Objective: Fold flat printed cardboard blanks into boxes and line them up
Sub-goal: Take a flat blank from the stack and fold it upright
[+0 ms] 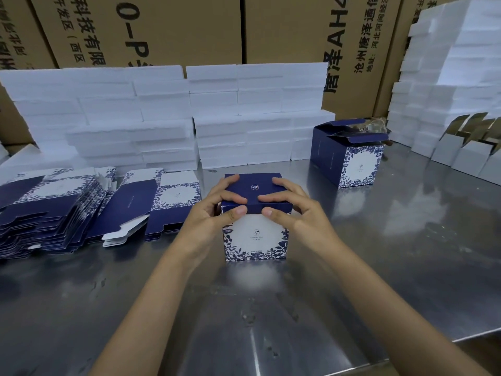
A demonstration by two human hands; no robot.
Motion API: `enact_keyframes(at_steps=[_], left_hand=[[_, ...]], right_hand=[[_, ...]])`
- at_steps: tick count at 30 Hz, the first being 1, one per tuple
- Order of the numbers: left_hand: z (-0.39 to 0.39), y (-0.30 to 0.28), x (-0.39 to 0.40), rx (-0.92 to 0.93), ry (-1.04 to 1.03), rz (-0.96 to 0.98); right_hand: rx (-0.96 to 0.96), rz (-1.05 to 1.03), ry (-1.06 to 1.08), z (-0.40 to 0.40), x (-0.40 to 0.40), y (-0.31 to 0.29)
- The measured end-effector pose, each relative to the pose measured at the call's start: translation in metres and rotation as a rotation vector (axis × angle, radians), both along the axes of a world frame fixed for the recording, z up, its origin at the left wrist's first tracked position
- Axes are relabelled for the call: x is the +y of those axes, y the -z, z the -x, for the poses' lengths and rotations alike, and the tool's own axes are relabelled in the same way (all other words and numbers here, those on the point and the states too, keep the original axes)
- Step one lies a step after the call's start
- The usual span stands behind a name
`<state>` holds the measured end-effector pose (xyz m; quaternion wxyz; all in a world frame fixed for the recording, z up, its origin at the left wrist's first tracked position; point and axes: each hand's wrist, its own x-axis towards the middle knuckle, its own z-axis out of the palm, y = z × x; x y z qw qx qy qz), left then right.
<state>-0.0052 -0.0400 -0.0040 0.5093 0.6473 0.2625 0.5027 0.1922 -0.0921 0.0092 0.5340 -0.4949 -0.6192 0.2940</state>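
While upright, the box (255,234) has fingers (230,198) curled over its lid.

Worktop: steel table (406,240), brushed metal, scuffed, w/ soft reflections of overhead light; sheet seam runs across near edge. Rear: white foam slabs (130,115), stacked in stepped rows along table's back edge; 2nd, taller stack of foam blocks (455,63) at far right. Behind foam: brown shipping cartons (284,28), lg, forming back wall, printed w/ black Chinese text & letters, some turned sideways. Right edge: grey card inserts (469,156), upright, gold-lined flaps open. Lighting: even, cool, indoor.
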Motion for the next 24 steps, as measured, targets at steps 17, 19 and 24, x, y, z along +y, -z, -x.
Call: enact_keyframes(at_steps=[17, 19, 24], left_hand=[[-0.037, -0.008, 0.001, 0.081, -0.179, -0.018], [-0.054, -0.01, 0.003, 0.108, -0.182, -0.033], [-0.105, -0.015, 0.007, 0.148, -0.157, -0.032]], right_hand=[[-0.571, -0.432, 0.524, -0.011, 0.008, 0.014], [-0.623, -0.496, 0.625, -0.017, 0.01, 0.023], [-0.696, -0.512, 0.824, -0.051, 0.013, 0.034]])
